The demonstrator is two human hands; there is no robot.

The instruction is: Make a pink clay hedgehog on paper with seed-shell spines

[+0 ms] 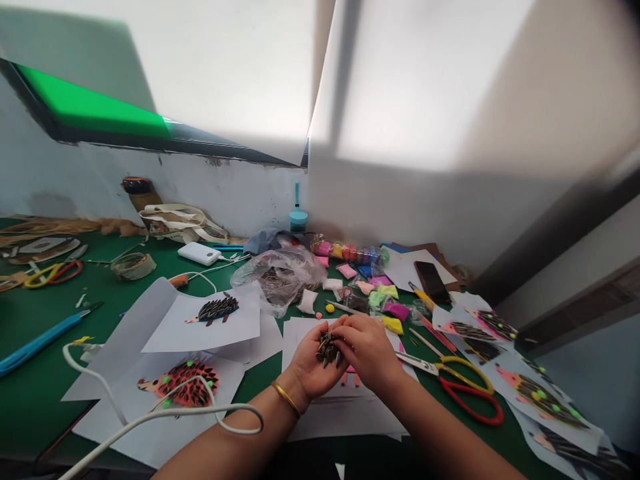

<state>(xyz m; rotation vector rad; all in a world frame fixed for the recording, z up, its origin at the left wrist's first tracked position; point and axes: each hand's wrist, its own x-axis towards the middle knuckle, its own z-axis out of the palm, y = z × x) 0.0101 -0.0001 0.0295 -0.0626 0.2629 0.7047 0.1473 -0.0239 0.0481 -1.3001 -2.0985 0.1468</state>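
Note:
My left hand (306, 367), with a gold bangle (286, 399) at the wrist, is turned palm up and cupped around a small heap of striped sunflower seeds (327, 351). Over that heap, the fingers of my right hand (371, 348) are pinched together and touch the seeds; its fingertips are partly hidden. Both hands are above a stack of white paper (345, 421). Part of a pink clay shape (351, 377) shows on the top sheet, mostly covered by my hands.
Open scissors (463, 383) lie to the right, near finished seed hedgehog pictures (543, 393). Packets of coloured clay (397, 311) and a plastic bag of seeds (280, 273) are behind. At left are more hedgehog pictures (210, 328), a white cable (165, 417) and a blue cutter (45, 340).

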